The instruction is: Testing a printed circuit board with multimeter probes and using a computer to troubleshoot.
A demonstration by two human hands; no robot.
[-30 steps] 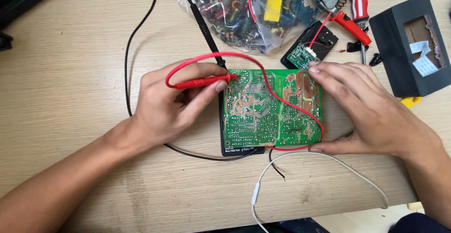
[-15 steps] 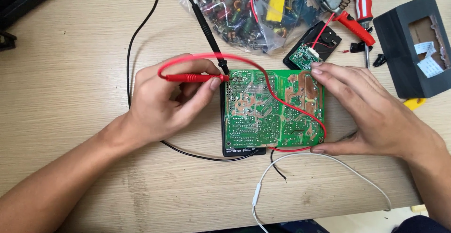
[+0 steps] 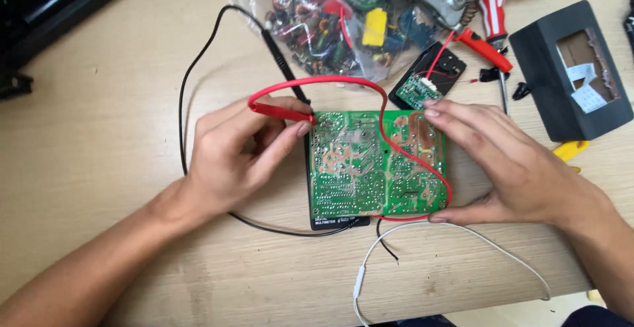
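- The left hand [image 3: 241, 152] pinched a red plastic test probe [image 3: 281, 110] between thumb and fingers, its tip resting at the upper left corner of the green rectangular circuit board [image 3: 376, 165]
- The right hand [image 3: 508, 162] clasped the board's right edge, fingertips on the top right corner and thumb under the bottom right corner
- The board lay solder side up on a black flat multimeter [image 3: 333, 221], whose lower edge showed just below it, in the middle of the pale wooden table [image 3: 99, 135]
- The probe's red lead [image 3: 396, 135] arched over the board's top and ran down across its face to the lower right corner
- A black test probe [image 3: 281, 63] lay loose above the left hand, its black lead [image 3: 181, 122] looping round the wrist
- A thin white cable [image 3: 409, 234] trailed from the board's lower edge to the table's near edge
- Open table lay to the left and below the board; above it crowded a clear bag of electronic parts [image 3: 330, 23], a small green board [image 3: 419, 89], red-handled pliers [image 3: 475, 10] and a black box [image 3: 571, 69]
- Compared with half a second earlier, the red probe sat at much the same corner, and the right hand kept its hold
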